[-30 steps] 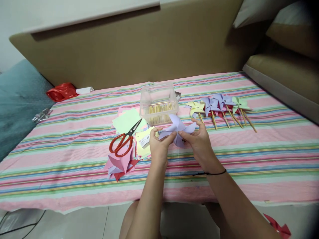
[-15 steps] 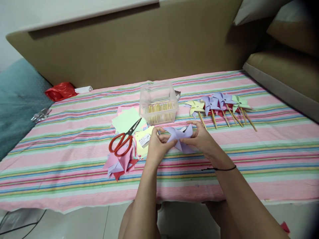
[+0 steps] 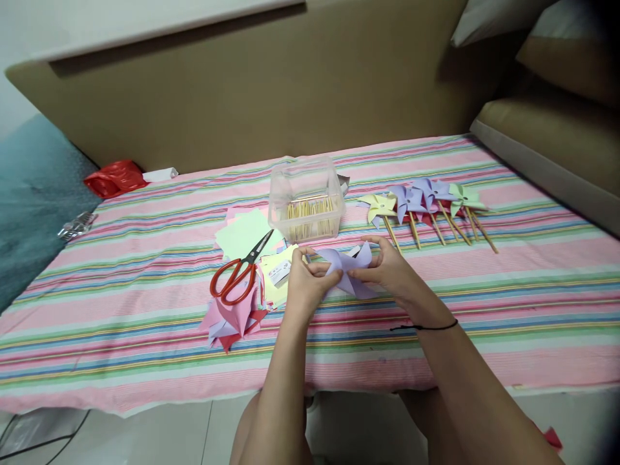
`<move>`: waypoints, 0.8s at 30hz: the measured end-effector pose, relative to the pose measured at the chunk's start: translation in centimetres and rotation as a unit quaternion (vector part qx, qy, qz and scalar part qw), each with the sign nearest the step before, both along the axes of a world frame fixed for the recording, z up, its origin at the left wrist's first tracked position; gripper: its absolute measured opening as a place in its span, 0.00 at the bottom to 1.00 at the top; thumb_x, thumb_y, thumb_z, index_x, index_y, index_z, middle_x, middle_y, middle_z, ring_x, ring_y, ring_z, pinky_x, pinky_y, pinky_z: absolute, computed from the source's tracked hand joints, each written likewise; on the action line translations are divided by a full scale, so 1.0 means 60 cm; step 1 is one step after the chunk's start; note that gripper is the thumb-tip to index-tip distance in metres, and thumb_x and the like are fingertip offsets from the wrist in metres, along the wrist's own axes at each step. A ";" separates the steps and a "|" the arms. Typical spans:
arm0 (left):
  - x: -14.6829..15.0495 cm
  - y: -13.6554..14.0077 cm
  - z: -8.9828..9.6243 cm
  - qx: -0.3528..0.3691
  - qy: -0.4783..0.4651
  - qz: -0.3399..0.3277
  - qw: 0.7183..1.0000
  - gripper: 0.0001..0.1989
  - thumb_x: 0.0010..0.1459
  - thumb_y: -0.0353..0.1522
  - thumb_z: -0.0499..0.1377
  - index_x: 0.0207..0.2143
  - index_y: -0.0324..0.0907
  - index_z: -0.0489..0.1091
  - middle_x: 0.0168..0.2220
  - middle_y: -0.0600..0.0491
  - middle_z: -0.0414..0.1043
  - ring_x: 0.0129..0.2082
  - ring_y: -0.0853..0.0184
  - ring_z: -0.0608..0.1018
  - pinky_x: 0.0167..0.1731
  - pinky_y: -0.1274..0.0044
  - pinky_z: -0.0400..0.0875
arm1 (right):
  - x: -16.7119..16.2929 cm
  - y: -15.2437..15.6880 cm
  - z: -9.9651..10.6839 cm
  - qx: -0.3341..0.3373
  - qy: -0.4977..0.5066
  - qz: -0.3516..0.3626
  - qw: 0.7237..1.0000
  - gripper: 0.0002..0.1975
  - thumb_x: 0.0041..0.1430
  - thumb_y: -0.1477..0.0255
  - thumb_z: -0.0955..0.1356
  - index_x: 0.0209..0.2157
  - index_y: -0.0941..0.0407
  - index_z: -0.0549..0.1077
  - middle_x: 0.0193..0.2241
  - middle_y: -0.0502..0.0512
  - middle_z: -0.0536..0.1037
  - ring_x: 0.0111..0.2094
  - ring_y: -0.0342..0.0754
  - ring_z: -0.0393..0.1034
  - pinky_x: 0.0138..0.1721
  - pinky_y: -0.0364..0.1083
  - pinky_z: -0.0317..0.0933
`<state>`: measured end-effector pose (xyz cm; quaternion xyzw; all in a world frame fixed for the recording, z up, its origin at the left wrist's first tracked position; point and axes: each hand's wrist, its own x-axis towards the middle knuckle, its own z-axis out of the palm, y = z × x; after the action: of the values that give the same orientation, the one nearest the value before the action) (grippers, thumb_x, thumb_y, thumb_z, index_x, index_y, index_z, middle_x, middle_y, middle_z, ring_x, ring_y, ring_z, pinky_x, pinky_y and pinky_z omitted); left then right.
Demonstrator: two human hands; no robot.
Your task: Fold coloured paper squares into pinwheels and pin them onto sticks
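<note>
Between my two hands is a purple paper pinwheel (image 3: 346, 263), its blades curled in toward the middle. My left hand (image 3: 310, 279) pinches it from the left, thumb near the centre. From the right, my right hand (image 3: 385, 270) grips it between thumb and fingers. A small dark-and-white item (image 3: 355, 251) shows just behind the paper; I cannot tell what it is. Left of my hands lie red-handled scissors (image 3: 242, 271), partly over a stack of yellow paper squares (image 3: 277, 287) with a white label on top.
A clear plastic box (image 3: 306, 200) of short wooden sticks stands behind my hands. Finished pinwheels on sticks (image 3: 421, 203) lie to the right. Pale green sheets (image 3: 245, 234) and cut pink paper pieces (image 3: 235, 320) lie left. A red plastic bag (image 3: 116, 179) sits at the far left.
The view has shifted very slightly. Both hands keep their hold on the purple pinwheel in nearly the same place.
</note>
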<state>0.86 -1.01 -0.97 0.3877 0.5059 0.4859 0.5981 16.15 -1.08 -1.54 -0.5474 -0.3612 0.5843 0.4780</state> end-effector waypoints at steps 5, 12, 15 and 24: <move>0.002 0.001 0.002 0.004 -0.007 0.000 1.000 0.30 0.34 0.28 0.69 0.35 0.46 0.53 0.22 0.54 0.77 0.16 0.69 0.74 0.18 0.81 0.65 | -0.001 0.000 0.001 -0.004 0.017 0.010 1.000 0.41 0.31 0.74 0.78 0.50 0.52 0.60 0.20 0.45 0.77 0.22 0.48 0.72 0.23 0.45 0.65; -0.029 0.012 0.014 0.012 -0.009 0.102 0.995 0.31 0.33 0.28 0.69 0.37 0.45 0.53 0.23 0.54 0.76 0.19 0.67 0.77 0.22 0.79 0.68 | 0.014 0.007 0.009 0.093 -0.054 -0.037 0.993 0.21 0.47 0.63 0.73 0.42 0.56 0.70 0.26 0.52 0.80 0.28 0.48 0.74 0.32 0.48 0.67; -0.052 0.020 0.015 0.014 -0.022 0.173 0.985 0.32 0.31 0.28 0.69 0.37 0.44 0.55 0.23 0.55 0.76 0.21 0.67 0.77 0.24 0.79 0.69 | 0.029 0.016 -0.011 0.187 -0.252 -0.059 0.948 0.07 0.51 0.67 0.70 0.29 0.55 0.75 0.27 0.53 0.79 0.32 0.50 0.73 0.37 0.51 0.66; -0.059 0.023 0.014 0.018 -0.031 0.207 0.978 0.32 0.32 0.28 0.69 0.37 0.44 0.54 0.23 0.55 0.75 0.21 0.67 0.78 0.26 0.78 0.70 | 0.024 0.026 -0.062 0.261 -0.596 0.041 0.758 0.10 0.50 0.77 0.68 0.19 0.53 0.77 0.46 0.54 0.77 0.56 0.64 0.55 0.52 0.63 0.50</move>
<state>-2.66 0.37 -0.11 0.2704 0.5475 0.6198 0.4931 17.61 0.50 -5.26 -0.6237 -0.7338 0.0427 0.2659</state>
